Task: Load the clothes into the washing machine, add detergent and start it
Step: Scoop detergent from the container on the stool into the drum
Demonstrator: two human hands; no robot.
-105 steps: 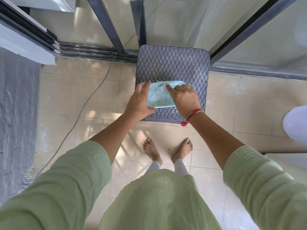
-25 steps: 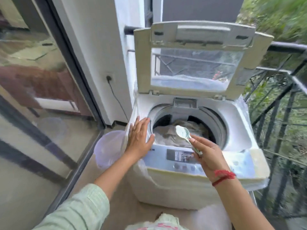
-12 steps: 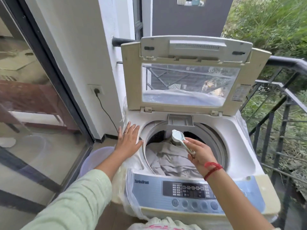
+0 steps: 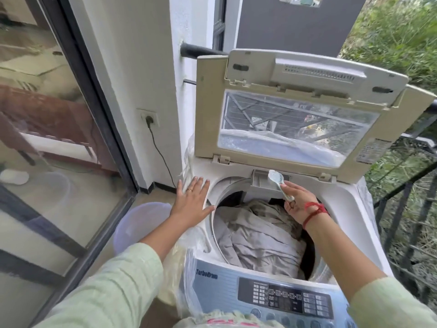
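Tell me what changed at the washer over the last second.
The right hand carried the spoon from above the clothes back to the dispenser tray below the lid. The left hand stayed flat on the washer top; the lid stayed open.

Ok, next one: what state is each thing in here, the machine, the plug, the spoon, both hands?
Lid, raised open.
Drum, loaded with clothes.
Spoon, held over the detergent compartment.
Plug, in the wall socket.
Left hand, flat on the washing machine, fingers straight.
Right hand, pinching the spoon's handle.
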